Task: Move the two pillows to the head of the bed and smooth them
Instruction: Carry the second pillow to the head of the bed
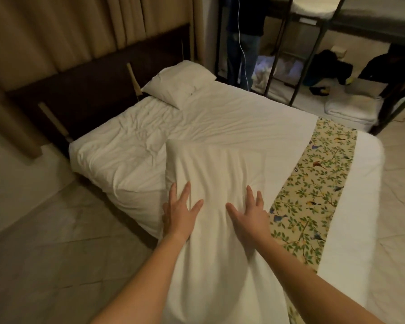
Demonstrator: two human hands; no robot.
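Note:
A white pillow (216, 174) is held up in front of me over the near side of the bed (232, 118). My left hand (180, 211) grips its left edge, with the thumb on top and the fingers wrapped behind. On its right side my right hand (250, 216) presses with fingers spread. A second white pillow (179, 84) lies at the far corner of the head of the bed, against the dark headboard (91, 90). The near part of the head of the bed has wrinkled white sheet.
A floral bed runner (318, 183) crosses the foot of the bed. Beige curtains (80, 24) hang behind the headboard. A metal bunk frame (313, 54) and a standing person (243, 43) are beyond the bed. Tiled floor (45, 242) lies to my left.

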